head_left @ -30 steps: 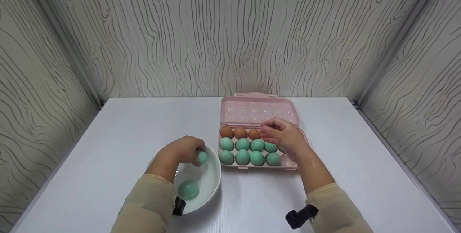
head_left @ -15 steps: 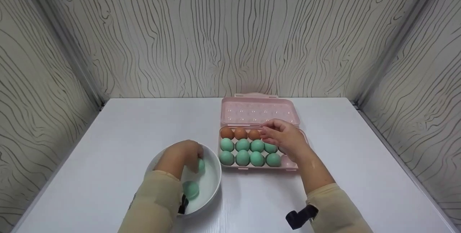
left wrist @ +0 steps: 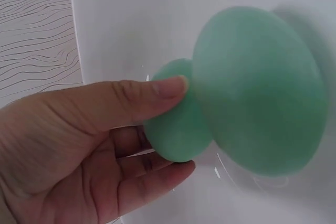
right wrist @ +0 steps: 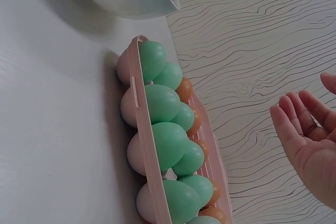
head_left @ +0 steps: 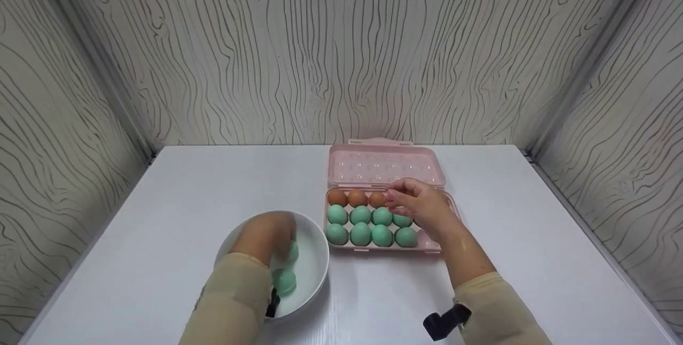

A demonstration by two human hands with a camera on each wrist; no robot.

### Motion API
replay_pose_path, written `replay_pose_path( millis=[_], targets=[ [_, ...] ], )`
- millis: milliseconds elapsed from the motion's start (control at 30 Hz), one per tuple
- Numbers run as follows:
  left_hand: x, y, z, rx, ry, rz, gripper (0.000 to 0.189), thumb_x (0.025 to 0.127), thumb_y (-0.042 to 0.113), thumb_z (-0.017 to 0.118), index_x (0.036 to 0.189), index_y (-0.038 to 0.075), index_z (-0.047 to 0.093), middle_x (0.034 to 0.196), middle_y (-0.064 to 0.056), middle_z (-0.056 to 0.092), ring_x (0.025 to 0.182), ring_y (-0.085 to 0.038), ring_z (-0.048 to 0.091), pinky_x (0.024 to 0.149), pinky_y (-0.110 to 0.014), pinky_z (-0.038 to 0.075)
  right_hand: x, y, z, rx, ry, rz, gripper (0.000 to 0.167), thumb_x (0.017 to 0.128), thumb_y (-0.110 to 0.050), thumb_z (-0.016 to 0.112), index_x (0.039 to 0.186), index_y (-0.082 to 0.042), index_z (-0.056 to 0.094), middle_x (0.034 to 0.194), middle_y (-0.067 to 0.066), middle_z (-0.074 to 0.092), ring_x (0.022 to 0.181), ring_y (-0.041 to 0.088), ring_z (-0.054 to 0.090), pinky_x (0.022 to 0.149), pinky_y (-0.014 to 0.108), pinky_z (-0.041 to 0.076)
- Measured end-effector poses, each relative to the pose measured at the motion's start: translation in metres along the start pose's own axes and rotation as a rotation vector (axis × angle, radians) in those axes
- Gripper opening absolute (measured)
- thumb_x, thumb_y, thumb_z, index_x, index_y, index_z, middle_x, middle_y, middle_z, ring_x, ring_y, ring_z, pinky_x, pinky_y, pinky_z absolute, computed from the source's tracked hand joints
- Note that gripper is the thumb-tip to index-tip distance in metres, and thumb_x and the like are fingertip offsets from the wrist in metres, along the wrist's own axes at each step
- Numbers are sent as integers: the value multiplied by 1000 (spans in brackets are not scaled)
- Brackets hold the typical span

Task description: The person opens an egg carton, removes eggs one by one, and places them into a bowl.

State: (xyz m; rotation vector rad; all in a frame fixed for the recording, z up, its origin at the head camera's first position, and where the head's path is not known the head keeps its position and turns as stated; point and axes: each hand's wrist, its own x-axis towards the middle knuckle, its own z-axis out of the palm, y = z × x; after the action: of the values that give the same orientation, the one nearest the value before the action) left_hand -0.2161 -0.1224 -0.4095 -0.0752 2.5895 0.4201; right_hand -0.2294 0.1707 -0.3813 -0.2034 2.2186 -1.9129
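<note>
Inside the white bowl point(head_left: 312, 275), my left hand point(head_left: 265, 235) pinches a green egg point(left wrist: 181, 121) between the thumb on top and the fingers below. A second green egg point(left wrist: 262, 90) lies in the bowl beside it, closer to the left wrist camera. My right hand point(head_left: 425, 207) hovers over the right part of the pink egg carton point(head_left: 424, 248), its fingers loosely bent and holding nothing. In the carton, brown eggs point(head_left: 357, 198) fill visible places in the back row, with green eggs point(head_left: 360, 233) in the two rows before it. The right hand hides part of the carton.
The carton's pink lid point(head_left: 385, 165) lies folded back behind the egg rows. An unfilled cup point(head_left: 427, 239) shows at the front right corner of the carton. White tabletop point(head_left: 213, 179) surrounds both containers, and wood-patterned walls point(head_left: 341, 51) enclose it.
My left hand, with the green egg, has moved lower into the bowl and slightly toward me. The right hand has stayed over the carton.
</note>
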Motion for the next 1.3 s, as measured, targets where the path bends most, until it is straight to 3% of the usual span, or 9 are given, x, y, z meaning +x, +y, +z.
replay_pose_path(
  millis=[200,500,767,1100,1300],
  targets=[
    [-8,-2,-3,-63,1,-6,22,70,2,72,82,14,59,84,-5,57,81,-26,51,72,-41,43,-1,0,-2,-9,16,3,32,85,-24,64,106,-1,56,102,14,58,98,29,58,84,35,50],
    [-6,-2,-6,-32,-22,29,28,67,2,74,90,13,63,88,-2,59,87,-23,53,88,-49,42,-1,0,-4,-2,15,-10,27,87,-18,62,107,0,56,100,12,58,98,31,57,83,34,50],
    [-15,-4,-14,-155,-4,-7,52,69,8,77,116,20,60,117,-4,57,111,-31,50,92,-55,38,0,0,-6,-12,4,-13,29,87,-19,62,109,0,56,101,12,57,93,23,59,83,35,50],
    [-19,-4,-31,-110,37,118,43,77,27,72,118,20,60,121,-5,56,95,-27,57,83,-50,46,1,-4,-15,-107,-19,-41,31,89,-23,60,110,0,56,100,12,60,93,24,61,83,36,50],
    [-19,-2,-37,-111,149,206,31,83,31,65,112,19,61,111,-3,60,97,-22,56,86,-46,46,4,-3,-23,-176,-20,-66,34,87,-26,62,109,-2,57,103,12,59,94,22,60,84,36,50]
  ],
)
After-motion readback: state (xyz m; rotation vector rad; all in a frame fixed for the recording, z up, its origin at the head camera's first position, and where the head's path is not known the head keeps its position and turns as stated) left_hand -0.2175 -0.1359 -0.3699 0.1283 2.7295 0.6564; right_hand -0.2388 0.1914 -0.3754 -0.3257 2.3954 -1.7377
